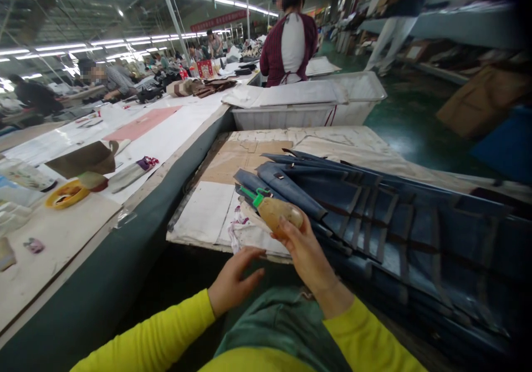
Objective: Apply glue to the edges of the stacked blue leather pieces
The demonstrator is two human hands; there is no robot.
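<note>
A yellowish squeeze bottle (pixel 279 214) with a green cap lies tilted in my right hand (pixel 302 244), its green tip pointing away to the left. My right fingers wrap round the bottle's near end. My left hand (pixel 238 279) hangs just in front of the board's near edge, fingers stretched out and apart, holding nothing. Below the bottle, a white cloth with purple marks (pixel 243 229) lies on the white board (pixel 208 211). Beside my right hand, a large pile of dark blue leather-like pieces (pixel 374 211) with dark strips across them spreads to the right.
Along the left runs a long work table (pixel 124 212) bearing a yellow tape roll (pixel 66 193), a brown piece (pixel 85 159) and a rolled cloth (pixel 132 176). A white plastic bin (pixel 286 118) stands beyond the board. A person in a dark red vest (pixel 272 56) is behind it.
</note>
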